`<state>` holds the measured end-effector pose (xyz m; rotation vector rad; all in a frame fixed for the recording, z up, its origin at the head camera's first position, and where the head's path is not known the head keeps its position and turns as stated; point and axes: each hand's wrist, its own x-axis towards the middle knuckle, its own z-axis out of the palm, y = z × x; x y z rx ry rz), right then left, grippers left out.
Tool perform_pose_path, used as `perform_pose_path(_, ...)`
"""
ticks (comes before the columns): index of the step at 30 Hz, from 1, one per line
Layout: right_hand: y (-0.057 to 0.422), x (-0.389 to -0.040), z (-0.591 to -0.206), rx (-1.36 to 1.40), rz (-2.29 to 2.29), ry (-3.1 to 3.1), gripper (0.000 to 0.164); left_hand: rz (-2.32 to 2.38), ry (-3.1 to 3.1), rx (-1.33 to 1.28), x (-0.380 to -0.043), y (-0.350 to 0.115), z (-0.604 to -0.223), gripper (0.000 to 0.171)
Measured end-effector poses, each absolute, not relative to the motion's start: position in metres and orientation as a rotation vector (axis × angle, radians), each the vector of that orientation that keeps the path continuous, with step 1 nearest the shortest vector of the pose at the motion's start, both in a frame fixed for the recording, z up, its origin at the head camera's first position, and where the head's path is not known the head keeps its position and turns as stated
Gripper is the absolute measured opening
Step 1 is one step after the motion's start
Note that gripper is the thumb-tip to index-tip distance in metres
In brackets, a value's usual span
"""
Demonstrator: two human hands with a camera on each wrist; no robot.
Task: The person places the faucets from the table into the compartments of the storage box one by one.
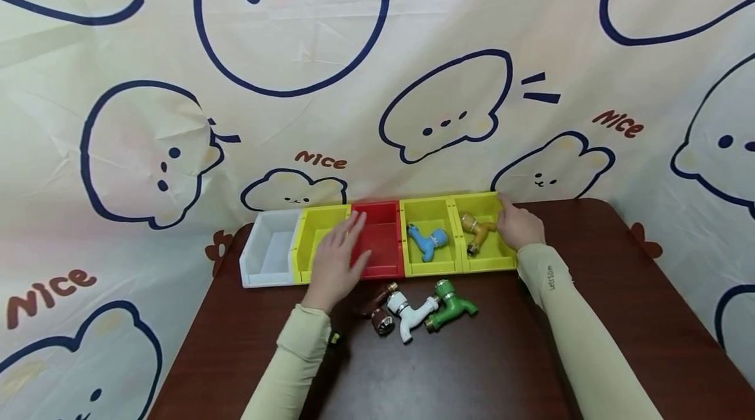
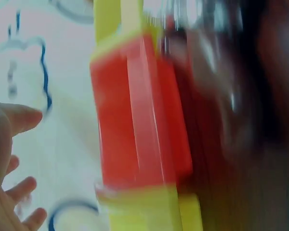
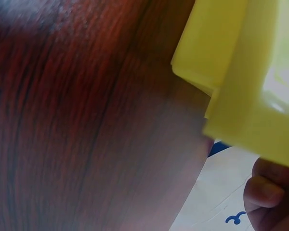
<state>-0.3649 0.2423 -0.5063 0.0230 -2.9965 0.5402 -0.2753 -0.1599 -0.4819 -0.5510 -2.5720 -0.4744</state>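
A row of joined bins stands at the back of the table: a white bin [image 1: 268, 246], a left yellow bin [image 1: 301, 256], a red bin [image 1: 383, 263], a middle yellow bin [image 1: 415, 266] and a right yellow bin [image 1: 507, 263]. My left hand [image 1: 336, 266] hovers over the left yellow and red bins, fingers spread and holding nothing. With curled fingers [image 3: 264, 191], my right hand [image 1: 522, 229] grips the right yellow bin at its far right corner. A blue tap [image 1: 427, 243] lies in the middle yellow bin, a yellow tap [image 1: 479, 231] in the right one.
In front of the bins, a brown tap [image 1: 380, 312], a white tap [image 1: 409, 315] and a green tap [image 1: 453, 307] lie side by side on the dark wooden table [image 1: 460, 367]. A cartoon-printed cloth [image 1: 448, 27] hangs right behind the bins.
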Motion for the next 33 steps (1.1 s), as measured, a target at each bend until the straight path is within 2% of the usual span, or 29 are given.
perform_pose_path(8,0.242,-0.366,-0.507,0.025,0.532,-3.01,0.049,-0.344,-2.586,-0.86,-0.253,-0.1,-0.487,0.076)
perform_pose_path(18,0.241,-0.367,-0.503,0.021,0.536,-3.015,0.049,-0.151,-2.626,-1.213,-0.226,-0.049,-0.514,0.071)
perform_pose_path(24,0.241,-0.365,-0.502,0.027,0.535,-3.016,0.049,-0.029,-2.641,-1.292,-0.22,-0.033,-0.527,0.07)
perform_pose_path(33,0.242,-0.365,-0.504,0.023,0.545,-3.018,0.05,0.018,-2.601,-1.301,-0.218,-0.029,-0.533,0.059)
